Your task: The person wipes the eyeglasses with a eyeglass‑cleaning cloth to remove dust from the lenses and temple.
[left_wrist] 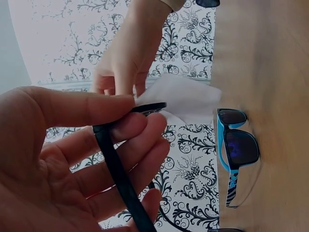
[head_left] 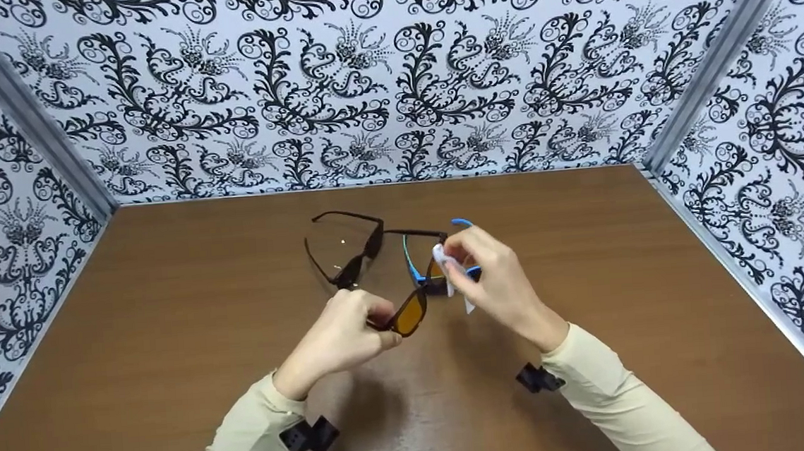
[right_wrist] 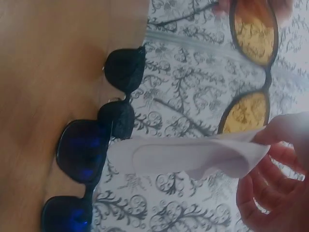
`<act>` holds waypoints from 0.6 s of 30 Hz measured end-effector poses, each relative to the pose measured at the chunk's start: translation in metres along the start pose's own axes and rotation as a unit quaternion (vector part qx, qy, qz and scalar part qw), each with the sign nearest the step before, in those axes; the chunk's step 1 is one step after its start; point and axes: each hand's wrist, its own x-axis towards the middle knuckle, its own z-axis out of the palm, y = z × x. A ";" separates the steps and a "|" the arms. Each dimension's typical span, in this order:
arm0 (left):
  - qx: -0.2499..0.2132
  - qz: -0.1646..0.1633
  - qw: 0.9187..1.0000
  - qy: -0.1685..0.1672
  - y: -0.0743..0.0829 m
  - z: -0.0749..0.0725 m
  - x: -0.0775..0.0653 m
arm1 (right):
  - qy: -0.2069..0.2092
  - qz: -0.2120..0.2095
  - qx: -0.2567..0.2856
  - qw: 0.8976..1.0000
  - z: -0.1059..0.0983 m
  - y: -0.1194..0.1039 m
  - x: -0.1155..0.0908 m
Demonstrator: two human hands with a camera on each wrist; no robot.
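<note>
Dark-framed glasses with amber lenses are held up off the table by my left hand, thumb and fingers pinching one end of the frame near the hinge. In the left wrist view a dark temple arm crosses the palm. My right hand pinches a thin white cloth close to the far lens, and part of the cloth hangs loose. Behind the right hand, partly hidden, blue-and-black sunglasses rest on the table. Black sunglasses with unfolded arms lie beyond my left hand.
The brown wooden table is bounded by walls with black scroll patterns at the back and both sides. A small black camera is strapped to the left sleeve, another to the right sleeve.
</note>
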 end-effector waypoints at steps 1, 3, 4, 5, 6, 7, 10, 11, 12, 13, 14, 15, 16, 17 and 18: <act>-0.001 -0.002 1.000 0.005 0.000 0.000 0.000 | -0.004 -0.014 -0.004 1.000 0.001 -0.002 -0.001; -0.003 -0.005 1.000 0.013 -0.001 0.001 0.001 | -0.011 -0.036 -0.011 0.999 0.004 -0.004 -0.004; -0.004 -0.004 1.000 0.016 -0.001 0.001 0.001 | -0.013 -0.043 -0.016 0.999 0.005 -0.004 -0.006; -0.003 -0.004 1.000 0.018 -0.001 0.000 0.001 | -0.014 -0.046 -0.018 0.999 0.006 -0.003 -0.007; -0.001 -0.004 1.000 0.018 -0.001 0.000 0.000 | -0.016 -0.046 -0.019 0.999 0.006 -0.002 -0.008; 0.000 -0.003 1.000 0.018 -0.001 0.000 0.000 | -0.018 -0.042 -0.019 0.999 0.006 0.000 -0.009; -0.002 -0.002 1.000 0.013 -0.001 -0.001 0.000 | -0.011 -0.020 -0.012 1.000 0.005 0.008 -0.010; -0.004 -0.003 1.000 0.010 -0.001 0.000 -0.001 | -0.005 -0.010 -0.009 1.000 0.004 0.011 -0.009; -0.005 -0.003 1.000 0.007 -0.001 0.000 -0.001 | 0.002 -0.001 -0.004 1.000 0.004 0.013 -0.008; -0.008 -0.003 1.000 0.004 -0.001 0.000 -0.001 | 0.010 0.008 -0.002 1.000 0.003 0.015 -0.007; -0.010 -0.002 1.000 0.001 -0.001 0.001 -0.001 | 0.019 0.014 0.000 1.000 0.003 0.016 -0.005; -0.011 -0.002 1.000 -0.001 -0.001 0.001 -0.002 | 0.028 0.018 0.000 0.999 0.002 0.016 -0.004; -0.011 -0.002 1.000 -0.003 -0.001 0.002 -0.002 | 0.037 0.020 0.000 0.999 0.002 0.016 -0.003; -0.011 0.000 1.000 -0.004 -0.001 0.002 -0.002 | 0.043 0.020 -0.001 0.999 0.002 0.015 -0.002; -0.011 0.001 1.000 -0.004 -0.001 0.002 -0.001 | 0.048 0.016 -0.005 0.999 0.002 0.014 -0.002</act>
